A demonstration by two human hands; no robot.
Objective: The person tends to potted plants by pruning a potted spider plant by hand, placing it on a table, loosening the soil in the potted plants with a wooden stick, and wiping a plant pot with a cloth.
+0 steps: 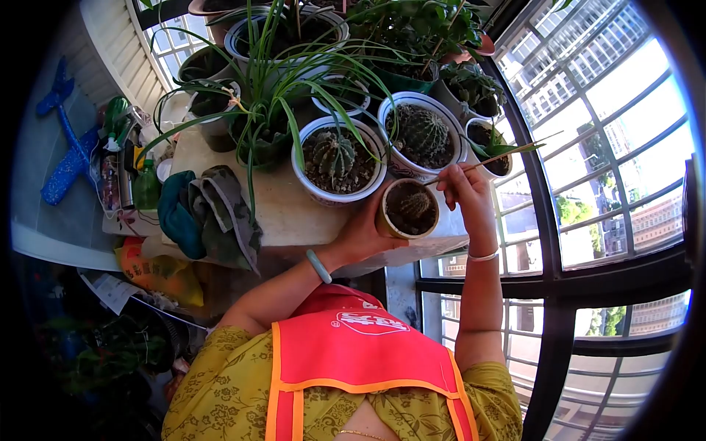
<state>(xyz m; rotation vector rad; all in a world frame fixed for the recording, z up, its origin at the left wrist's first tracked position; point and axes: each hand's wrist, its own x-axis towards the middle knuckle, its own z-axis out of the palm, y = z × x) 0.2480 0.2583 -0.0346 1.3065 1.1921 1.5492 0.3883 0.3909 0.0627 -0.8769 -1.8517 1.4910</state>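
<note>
My left hand [362, 234] is wrapped round a small tan flowerpot [391, 228], which is tilted toward me at the table's edge. Dark soil and a little cactus [416, 203] show inside it. Just right of the pot, my right hand [465, 189] pinches a thin wooden stick [507, 153]. One end of the stick lies near the pot's rim; the other points out toward the window. Behind my hands stand two white pots with blue bands, each with a round cactus: the left cactus [334, 156] and the right cactus [423, 137].
A long-leaved plant [257, 110] spreads over the table [283, 220]. Folded camouflage cloth [224, 217] and a green bottle [147, 187] are at left. A small leafy pot [489, 143] stands near the barred window [588, 162]. A yellow bag [165, 272] lies lower left.
</note>
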